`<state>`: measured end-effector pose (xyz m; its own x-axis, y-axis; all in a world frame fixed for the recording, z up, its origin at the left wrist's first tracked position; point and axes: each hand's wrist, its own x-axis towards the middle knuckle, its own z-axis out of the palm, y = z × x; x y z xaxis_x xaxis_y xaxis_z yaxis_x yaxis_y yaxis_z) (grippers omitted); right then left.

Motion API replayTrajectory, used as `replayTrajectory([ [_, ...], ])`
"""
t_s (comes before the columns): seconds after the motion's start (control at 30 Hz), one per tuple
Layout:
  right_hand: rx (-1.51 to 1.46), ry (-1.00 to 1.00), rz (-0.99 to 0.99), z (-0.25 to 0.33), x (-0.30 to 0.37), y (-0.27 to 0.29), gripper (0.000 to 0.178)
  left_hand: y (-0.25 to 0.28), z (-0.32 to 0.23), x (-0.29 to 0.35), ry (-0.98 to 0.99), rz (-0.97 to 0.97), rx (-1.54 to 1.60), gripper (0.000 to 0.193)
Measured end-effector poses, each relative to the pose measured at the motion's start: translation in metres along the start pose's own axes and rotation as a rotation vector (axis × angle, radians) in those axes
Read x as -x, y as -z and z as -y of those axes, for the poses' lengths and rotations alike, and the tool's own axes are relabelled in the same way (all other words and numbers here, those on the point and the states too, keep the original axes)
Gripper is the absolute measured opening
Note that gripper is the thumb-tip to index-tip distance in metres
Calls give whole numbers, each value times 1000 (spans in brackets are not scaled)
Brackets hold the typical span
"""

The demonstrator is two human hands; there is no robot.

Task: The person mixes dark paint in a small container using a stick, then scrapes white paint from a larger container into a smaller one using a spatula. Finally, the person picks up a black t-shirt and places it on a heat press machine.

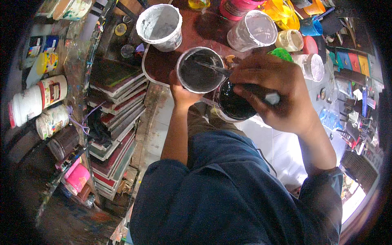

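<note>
While the slim, thin-bladed spatula [213, 67] lies across the mouth of a round tub [199, 48] of dark grey paste [196, 78], its tip points to ten o'clock and its long axis runs back toward four; whether the tip dips in, I cannot tell. The right hand [279, 77] is closed on its handle in a pinch. The left hand [182, 94], half curled, grips the tub from seven o'clock. Outward from the tub, a round, glossy black container [237, 108] is at four o'clock, partly behind the right hand; a white-smeared bucket [167, 43] stands at eleven, a greyish bucket [239, 38] at two, stacked flat frames [122, 118] at eight.
</note>
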<state>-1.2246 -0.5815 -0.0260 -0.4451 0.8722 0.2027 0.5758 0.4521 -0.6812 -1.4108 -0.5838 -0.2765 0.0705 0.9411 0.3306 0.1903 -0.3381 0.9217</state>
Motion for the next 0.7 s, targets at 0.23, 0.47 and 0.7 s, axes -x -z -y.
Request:
replayTrajectory([
  [0.23, 118, -178, 100, -5, -18, 1, 19, 12, 14, 12, 106, 7, -33, 83],
  [0.47, 502, -247, 421, 21, -45, -4, 25, 12, -7, -8, 333, -39, 579, 88],
  [0.7, -819, -348, -400, -6, -22, -58, 14, 17, 4, -11, 170, 231, 441, 57],
])
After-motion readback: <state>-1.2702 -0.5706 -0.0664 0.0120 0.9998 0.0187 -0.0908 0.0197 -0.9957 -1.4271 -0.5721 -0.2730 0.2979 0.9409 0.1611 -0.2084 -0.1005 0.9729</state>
